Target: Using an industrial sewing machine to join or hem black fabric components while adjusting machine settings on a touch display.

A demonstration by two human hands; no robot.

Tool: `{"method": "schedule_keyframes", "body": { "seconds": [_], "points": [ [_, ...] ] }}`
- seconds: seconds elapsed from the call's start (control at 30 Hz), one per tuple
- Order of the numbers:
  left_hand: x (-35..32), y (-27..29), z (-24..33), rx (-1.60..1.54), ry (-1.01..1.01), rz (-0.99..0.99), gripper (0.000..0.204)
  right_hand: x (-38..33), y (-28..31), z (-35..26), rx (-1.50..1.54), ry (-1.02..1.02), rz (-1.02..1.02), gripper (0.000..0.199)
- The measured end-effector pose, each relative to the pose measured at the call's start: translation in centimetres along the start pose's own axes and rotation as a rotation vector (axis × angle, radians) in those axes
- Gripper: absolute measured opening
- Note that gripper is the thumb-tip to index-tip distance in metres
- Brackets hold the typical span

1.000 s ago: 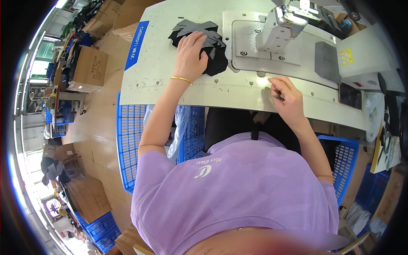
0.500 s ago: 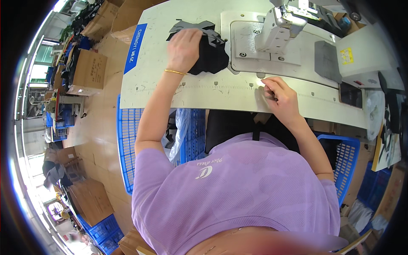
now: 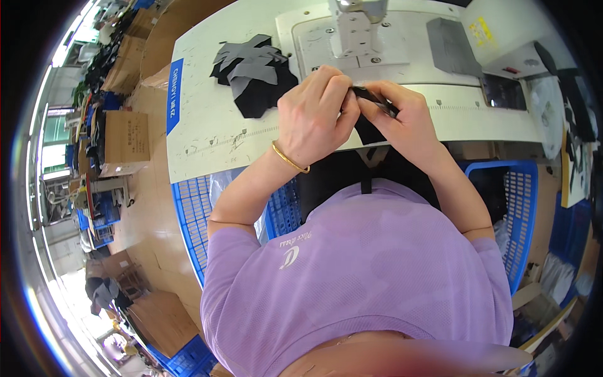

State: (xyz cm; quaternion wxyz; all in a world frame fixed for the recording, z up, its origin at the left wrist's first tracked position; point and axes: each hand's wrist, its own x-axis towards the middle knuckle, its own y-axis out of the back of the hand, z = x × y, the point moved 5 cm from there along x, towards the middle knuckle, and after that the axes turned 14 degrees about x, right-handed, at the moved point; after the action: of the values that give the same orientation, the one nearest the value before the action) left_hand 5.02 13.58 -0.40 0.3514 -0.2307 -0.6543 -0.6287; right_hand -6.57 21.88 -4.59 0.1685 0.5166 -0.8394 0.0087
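Observation:
My two hands meet above the front part of the sewing machine table. Between their fingertips is a black fabric piece (image 3: 369, 132), which hangs down toward the table's front edge. My left hand (image 3: 319, 113), with a gold bangle at the wrist, pinches it from the left. My right hand (image 3: 405, 119) is closed on its other side, and a slim dark, shiny thing (image 3: 388, 108) shows among its fingers, too small to name. Left of my hands lies a loose pile of grey and black fabric pieces (image 3: 254, 72). Behind them stands the sewing machine head (image 3: 357, 31).
A grey fabric piece (image 3: 453, 47) lies on the table (image 3: 207, 135) right of the machine, near a dark phone-like slab (image 3: 504, 93). Blue plastic baskets (image 3: 522, 220) stand below the table on both sides. Cardboard boxes (image 3: 125, 143) are on the floor at left.
My left hand has left the fabric pile and come right and nearer, with a black piece now in it. My right hand has joined it. The whole view has shifted somewhat.

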Motion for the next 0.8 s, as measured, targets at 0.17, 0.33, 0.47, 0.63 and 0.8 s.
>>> {"method": "schedule_keyframes", "body": {
  "seconds": [0.17, 0.33, 0.47, 0.63, 0.8],
  "points": [
    [0.2, -2.2, 1.0, -0.132, 0.044, -0.081, 0.007, -1.6, 2.2, 1.1, 0.050, 0.013, 0.054, 0.020],
    [-0.3, -3.4, 1.5, -0.308, 0.232, -0.111, 0.007, -2.6, 2.6, 2.0, 0.068, -0.061, 0.035, 0.019],
    [-0.7, -4.6, 1.4, -0.490, 0.432, -0.112, 0.009, -3.2, 2.6, 2.2, 0.313, 0.034, 0.153, 0.018],
    [-0.3, -5.8, 0.8, -0.613, 0.495, -0.251, 0.010, -2.8, 3.7, 3.1, 0.331, -0.074, 0.116, 0.020],
    [1.4, -4.6, 2.7, -0.097, -0.162, -0.152, 0.010, -2.2, 4.4, 2.6, 0.130, -0.068, -0.016, 0.022]
  ]
}}
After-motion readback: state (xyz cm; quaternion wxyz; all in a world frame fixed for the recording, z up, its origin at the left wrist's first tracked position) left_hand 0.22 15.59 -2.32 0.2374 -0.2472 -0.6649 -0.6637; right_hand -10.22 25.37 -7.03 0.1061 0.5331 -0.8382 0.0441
